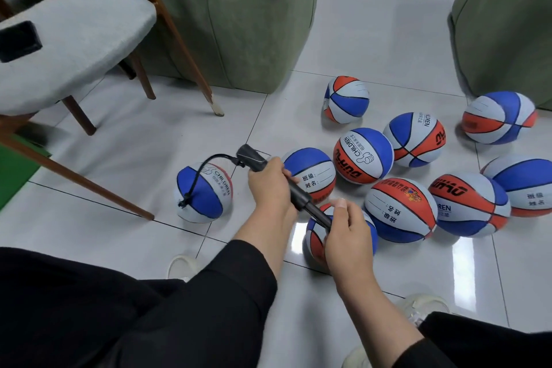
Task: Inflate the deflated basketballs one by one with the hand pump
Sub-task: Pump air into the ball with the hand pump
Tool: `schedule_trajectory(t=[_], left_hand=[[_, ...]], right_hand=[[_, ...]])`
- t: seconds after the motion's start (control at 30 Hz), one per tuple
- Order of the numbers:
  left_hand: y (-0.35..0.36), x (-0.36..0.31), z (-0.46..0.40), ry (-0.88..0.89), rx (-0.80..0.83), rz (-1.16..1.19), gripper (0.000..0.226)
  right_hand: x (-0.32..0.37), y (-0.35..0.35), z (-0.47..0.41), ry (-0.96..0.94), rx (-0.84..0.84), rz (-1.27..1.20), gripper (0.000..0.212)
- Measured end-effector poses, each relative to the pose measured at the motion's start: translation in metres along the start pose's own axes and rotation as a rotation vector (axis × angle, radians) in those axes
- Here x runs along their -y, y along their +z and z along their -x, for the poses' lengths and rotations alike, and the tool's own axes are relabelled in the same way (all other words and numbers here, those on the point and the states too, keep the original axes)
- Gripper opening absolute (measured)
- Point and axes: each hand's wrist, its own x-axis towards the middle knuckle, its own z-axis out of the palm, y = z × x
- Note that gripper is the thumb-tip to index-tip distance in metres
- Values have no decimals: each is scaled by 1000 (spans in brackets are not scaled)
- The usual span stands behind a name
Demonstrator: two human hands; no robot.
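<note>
Left hand (270, 185) curled round the hand pump (286, 185) barrel, knuckles up, right hand (348, 236) gripping the pump's handle end (thumb on top), both forearms bare, reaching forward from black sleeves, wrists close together

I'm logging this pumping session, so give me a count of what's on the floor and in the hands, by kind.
Basketballs: 9, for example the one joined to the hose
Hand pumps: 1, held by the left hand and right hand
Total: 10
</note>
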Motion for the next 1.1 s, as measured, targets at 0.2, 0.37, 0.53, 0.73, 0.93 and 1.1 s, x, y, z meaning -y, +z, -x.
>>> schedule_trajectory(t=[0.2,0.37,0.53,0.73,0.93,1.1], left_hand=[[-2,-1,-9,-7,-42,6,15],[8,25,23,-13,-16,32,14],[11,17,21,2,6,-28,14],[2,-1,-1,-33,-12,-23,13],[-6,-2,-7,-96,-65,38,8],[6,28,26,-81,-25,61,10]], right_hand=[[0,-5,-4,15,-6,17,27],[5,-1,-6,-55,-32,75,27],[8,5,-4,-92,10,56,29],[5,-3,6,-70,-33,14,29],[6,-3,7,-54,-41,57,24],[10,0,0,-67,-72,92,21]])
